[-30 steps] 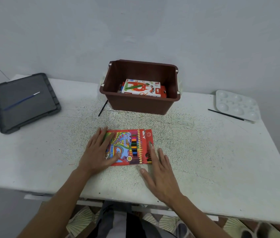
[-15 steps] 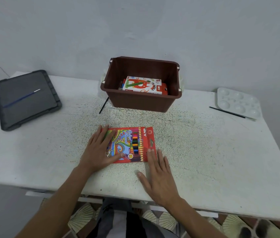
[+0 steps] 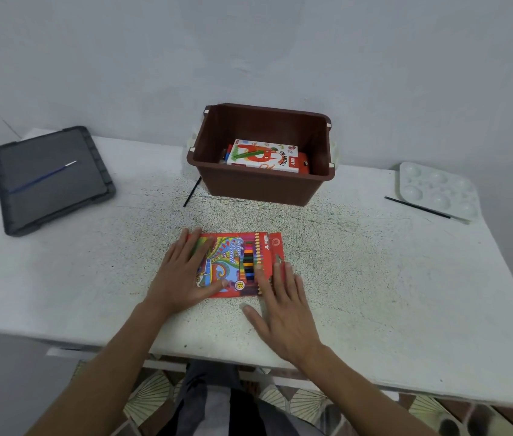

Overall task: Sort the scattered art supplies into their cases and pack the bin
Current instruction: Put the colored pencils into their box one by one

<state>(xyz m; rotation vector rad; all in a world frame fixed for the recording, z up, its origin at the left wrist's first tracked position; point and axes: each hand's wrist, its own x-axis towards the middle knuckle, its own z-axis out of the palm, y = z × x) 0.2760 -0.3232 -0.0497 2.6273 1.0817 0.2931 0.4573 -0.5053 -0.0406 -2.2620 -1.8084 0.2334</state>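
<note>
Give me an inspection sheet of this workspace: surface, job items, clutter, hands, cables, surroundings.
Surface: white speckled table, dark marks in front of the bin.
Job's things: colored pencil box flat, near middle; brown bin at the back holding an oil pastels box; blue brush on the grey lid, left; black brush left of the bin; second black brush at the white palette, right.
Clutter: nothing seen.
Hands: left hand flat on the pencil box; right hand with fingers on its right edge.
Cables: nothing seen.
Surroundings: pale wall; patterned floor.

Soft, even, cool light; faint shadows; no glare; wide-angle bending bows the speckled white counter [image 3: 374, 278] edges; slightly soft focus.
</note>
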